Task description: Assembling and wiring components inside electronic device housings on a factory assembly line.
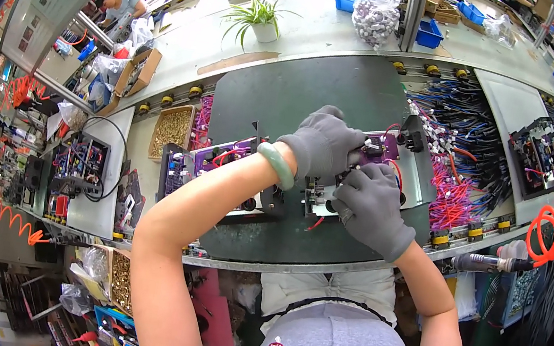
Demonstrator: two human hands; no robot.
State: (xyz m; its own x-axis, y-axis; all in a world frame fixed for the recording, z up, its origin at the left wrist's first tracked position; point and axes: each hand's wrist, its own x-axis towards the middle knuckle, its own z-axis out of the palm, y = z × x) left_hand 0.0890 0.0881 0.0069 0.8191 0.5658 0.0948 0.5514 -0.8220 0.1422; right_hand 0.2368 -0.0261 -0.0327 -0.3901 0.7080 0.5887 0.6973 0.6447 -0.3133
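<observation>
Both of my hands wear grey gloves and work on a purple circuit board assembly (379,148) with red wires, lying on a dark mat (301,92). My left hand (323,143) is closed over the top of the assembly, with a green bangle on the wrist. My right hand (372,201) presses its fingertips on the same assembly from below, at a metal bracket (315,199). Whether it pinches a wire or a part is hidden by the fingers. A second purple board (219,158) lies to the left on the mat.
Bundles of blue, red and purple wires (465,156) lie right of the mat. A box of small brass parts (172,130) sits at the left. A pneumatic screwdriver with an orange coiled hose (543,222) hangs right. A potted plant (263,23) and another person (123,4) are farther back.
</observation>
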